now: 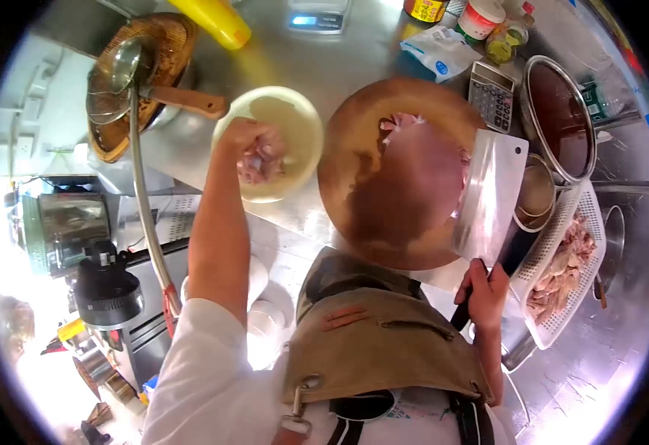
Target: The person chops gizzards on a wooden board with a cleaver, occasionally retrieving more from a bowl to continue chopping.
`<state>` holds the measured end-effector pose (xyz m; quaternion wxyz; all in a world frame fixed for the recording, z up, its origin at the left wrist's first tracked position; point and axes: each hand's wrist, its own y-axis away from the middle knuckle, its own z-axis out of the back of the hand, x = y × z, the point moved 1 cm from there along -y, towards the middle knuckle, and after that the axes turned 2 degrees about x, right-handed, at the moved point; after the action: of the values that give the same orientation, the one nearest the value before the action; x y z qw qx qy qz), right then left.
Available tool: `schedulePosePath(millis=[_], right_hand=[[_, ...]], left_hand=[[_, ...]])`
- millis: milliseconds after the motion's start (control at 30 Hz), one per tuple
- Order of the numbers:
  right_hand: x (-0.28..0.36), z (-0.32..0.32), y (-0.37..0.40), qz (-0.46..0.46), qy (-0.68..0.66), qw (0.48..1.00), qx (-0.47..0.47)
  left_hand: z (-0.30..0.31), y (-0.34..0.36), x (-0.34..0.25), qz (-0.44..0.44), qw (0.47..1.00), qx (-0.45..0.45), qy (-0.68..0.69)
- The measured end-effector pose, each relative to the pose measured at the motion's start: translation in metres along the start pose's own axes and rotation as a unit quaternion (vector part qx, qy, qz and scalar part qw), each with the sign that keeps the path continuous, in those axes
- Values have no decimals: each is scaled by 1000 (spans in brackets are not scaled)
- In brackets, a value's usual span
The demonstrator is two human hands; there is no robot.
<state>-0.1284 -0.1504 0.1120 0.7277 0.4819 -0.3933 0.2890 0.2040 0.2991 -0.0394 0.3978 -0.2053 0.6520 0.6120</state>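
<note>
My left hand point(244, 135) is over the pale bowl point(306, 141), its fingers curled at a clump of raw meat pieces point(265, 157). The fingertips are partly hidden and slightly blurred. My right hand point(482, 291) grips the dark handle of a cleaver point(491, 193), whose broad blade lies across the right edge of the round wooden chopping board point(354, 126). Small scraps of raw meat point(404, 124) sit near the top of the board, and more show beside the blade. A large dark wet patch covers the board's middle.
To the right are a white basket of raw meat point(599, 222), a pot of dark red liquid point(558, 111) and a calculator point(492, 96). A ladle point(128, 65) and wooden-handled strainer point(183, 100) rest at left. A digital scale point(317, 21) and yellow bottle point(217, 21) stand behind.
</note>
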Motion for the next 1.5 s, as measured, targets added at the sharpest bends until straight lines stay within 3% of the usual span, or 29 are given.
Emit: schedulePosePath(millis=[100,167,200,233,267,333,433,467,500,567,633,733,800,933,1033,1133,1167,1200,1233,1267,1300,1333,1400,1500], right_hand=[[3,2,-1,1,-1,1000,17],[2,3,-2,11,-7,1000,26],[2,4,-3,17,-10,999,29],[1,5,-4,15,-14,999,31],[0,6,-4,13,-18,999,33],[-2,7,-5,18,-20,999,36],[-7,10,-2,19,-18,999,34],[-7,10,-1,12,-23,999,28],[-8,10,0,4,-30,999,21],[-10,12,1,-6,-32,999,16],[-10,12,2,-15,-44,999,15],[-8,11,1,-30,-66,997,10],[-5,11,2,-28,-67,997,12],[-5,15,2,-14,-36,999,24],[-4,16,4,-13,-63,997,40],[-10,20,4,-15,-57,996,63],[-9,20,5,-16,-53,997,63],[-11,20,6,-13,-53,997,57],[-12,19,6,-10,-51,997,53],[-12,19,6,-7,-46,998,51],[-8,17,7,-15,-56,997,55],[-13,18,5,-21,-47,997,59],[-15,17,3,-43,-21,996,71],[-14,12,-2,-43,-3,993,108]], left_hand=[[0,4,-6,-8,998,22,59],[-20,19,-23,9,993,6,-114],[-42,35,-33,-25,971,-23,-236],[-64,51,-43,-51,931,-60,-356],[-65,37,-27,-127,847,-72,-512],[-88,53,-32,-130,702,-82,-696],[-74,34,-7,-215,673,-134,-695],[-64,25,-1,-177,803,-146,-550],[-56,20,-4,-131,901,-151,-384],[-46,12,-7,-80,973,-166,-139],[-42,21,-25,-83,977,-197,-4],[-42,28,-35,-156,971,-68,165],[-65,50,-50,-99,926,-60,358],[-104,90,-72,-106,992,-63,36],[-127,93,-74,-65,996,-63,-4],[-159,101,-75,-140,979,-93,-118],[-166,99,-74,-172,968,-98,-156],[-169,78,-46,-290,909,-145,-260],[-201,103,-53,-327,879,-161,-307],[-230,120,-50,-268,870,-175,-375],[-242,110,-20,-389,834,-113,-373],[-267,124,-7,-404,795,-107,-440],[-296,137,29,-513,735,-78,-437],[-317,169,60,-495,746,-68,-440]])
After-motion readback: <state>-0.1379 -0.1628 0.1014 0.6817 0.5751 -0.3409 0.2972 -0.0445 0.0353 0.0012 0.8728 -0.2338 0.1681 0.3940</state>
